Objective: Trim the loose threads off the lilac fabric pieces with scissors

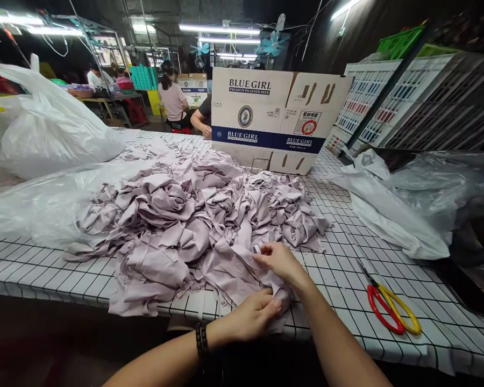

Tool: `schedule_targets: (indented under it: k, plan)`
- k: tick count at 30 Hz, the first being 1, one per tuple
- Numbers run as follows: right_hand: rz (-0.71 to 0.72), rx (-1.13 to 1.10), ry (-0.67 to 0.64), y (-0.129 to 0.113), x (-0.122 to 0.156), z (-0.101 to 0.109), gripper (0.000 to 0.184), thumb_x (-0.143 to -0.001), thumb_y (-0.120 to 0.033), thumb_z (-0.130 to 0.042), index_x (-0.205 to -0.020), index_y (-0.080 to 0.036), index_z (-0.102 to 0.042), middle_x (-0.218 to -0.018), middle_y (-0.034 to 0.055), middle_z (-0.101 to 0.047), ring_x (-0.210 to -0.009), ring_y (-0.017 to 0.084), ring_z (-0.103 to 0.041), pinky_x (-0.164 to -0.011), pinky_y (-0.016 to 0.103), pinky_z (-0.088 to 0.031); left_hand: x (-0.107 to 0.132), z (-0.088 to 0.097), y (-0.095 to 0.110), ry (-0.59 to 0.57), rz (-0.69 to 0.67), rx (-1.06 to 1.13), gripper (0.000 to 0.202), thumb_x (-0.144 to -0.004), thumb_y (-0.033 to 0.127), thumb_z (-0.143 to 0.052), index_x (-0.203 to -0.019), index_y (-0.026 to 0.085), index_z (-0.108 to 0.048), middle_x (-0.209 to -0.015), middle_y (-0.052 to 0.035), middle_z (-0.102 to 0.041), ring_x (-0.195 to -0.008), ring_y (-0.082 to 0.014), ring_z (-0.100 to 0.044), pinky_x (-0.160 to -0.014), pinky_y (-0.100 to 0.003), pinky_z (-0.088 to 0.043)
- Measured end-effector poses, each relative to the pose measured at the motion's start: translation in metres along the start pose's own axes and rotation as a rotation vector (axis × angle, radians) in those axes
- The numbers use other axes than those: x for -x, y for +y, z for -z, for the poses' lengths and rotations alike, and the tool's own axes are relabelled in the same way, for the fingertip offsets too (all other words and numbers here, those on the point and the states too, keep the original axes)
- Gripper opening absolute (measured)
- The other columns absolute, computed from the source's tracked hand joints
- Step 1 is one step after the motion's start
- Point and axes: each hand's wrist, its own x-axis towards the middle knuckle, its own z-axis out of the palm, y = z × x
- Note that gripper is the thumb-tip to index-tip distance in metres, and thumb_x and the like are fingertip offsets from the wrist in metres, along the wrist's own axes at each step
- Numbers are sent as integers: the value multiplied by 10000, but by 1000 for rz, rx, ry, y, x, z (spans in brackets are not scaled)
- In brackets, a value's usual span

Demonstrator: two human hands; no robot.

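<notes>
A large heap of mauve-grey fabric pieces (177,209) lies crumpled across the table. At its front right corner, my left hand (252,316), with a dark beaded bracelet at the wrist, is closed on a piece of the fabric (280,298). Just above it, my right hand (280,260) pinches the same loose cloth between thumb and fingers. Folds of cloth hide some of the fingertips. Right of my hands lie scissors (387,309) with one red and one yellow handle, their blades pointing away from me.
A Blue Girl beer carton (262,115) stands behind the heap. A stuffed white plastic bag (56,123) and clear plastic sheeting (52,201) are on the left. More plastic bags (403,204) and white crates (411,102) are on the right. Other people sit farther back.
</notes>
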Motion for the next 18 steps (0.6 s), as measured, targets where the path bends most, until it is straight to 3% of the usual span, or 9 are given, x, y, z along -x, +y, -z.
schedule_targets:
  k: [2, 4, 7, 10, 12, 15, 18]
  plan:
    - [49, -57, -3, -7, -10, 9, 248, -932, -348, -597, -1072, -145, -625, -1030, 37, -655, -845, 163, -645, -738, 344, -554, -2, 0, 2, -6, -16, -13, 636, -929, 676, -218, -707, 177, -544, -828, -58, -524, -856, -216, -506, -834, -337, -427]
    - [118, -156, 25, -19, -18, 24, 249, -919, -371, -612, -1009, -140, -636, -943, 25, -667, -756, 138, -641, -668, 302, -548, -3, -1, 6, -25, -32, -21, 633, -947, 645, -230, -708, 172, -578, -923, -87, -578, -1001, -254, -531, -952, -376, -397]
    - [264, -357, 78, -46, -25, 54, 347, -824, -502, -677, -848, -160, -631, -803, 1, -681, -614, 105, -603, -526, 227, -475, -3, -4, 10, -29, -83, -32, 570, -966, 587, -291, -773, 171, -630, -1178, -118, -587, -1228, -285, -468, -1065, -395, -326]
    - [423, -534, 125, -79, -25, 82, 432, -710, -598, -727, -805, -193, -612, -835, 5, -705, -634, 99, -604, -531, 214, -464, -9, -7, 11, 43, -120, -27, 494, -971, 532, -350, -786, 178, -641, -1277, -134, -574, -1358, -299, -371, -1101, -403, -300]
    - [507, -604, 133, -100, -18, 95, 433, -676, -592, -759, -801, -205, -609, -838, -1, -710, -660, 101, -615, -580, 225, -487, -18, -5, 12, 145, -108, -10, 485, -971, 514, -365, -740, 178, -627, -1173, -145, -633, -1326, -312, -416, -1075, -414, -337]
    - [612, -633, 102, -123, 3, 102, 349, -678, -492, -809, -790, -204, -646, -782, -10, -709, -648, 104, -614, -589, 231, -492, -38, 5, 18, 273, -105, 8, 479, -973, 480, -384, -715, 157, -627, -932, -131, -687, -1069, -312, -592, -963, -426, -430]
    - [687, -594, -15, -134, 35, 90, 223, -751, -392, -788, -792, -194, -696, -753, -4, -704, -651, 101, -610, -593, 223, -495, -62, 26, 32, 358, -160, 54, 400, -985, 415, -415, -893, 120, -669, -944, -104, -691, -961, -274, -631, -903, -422, -481]
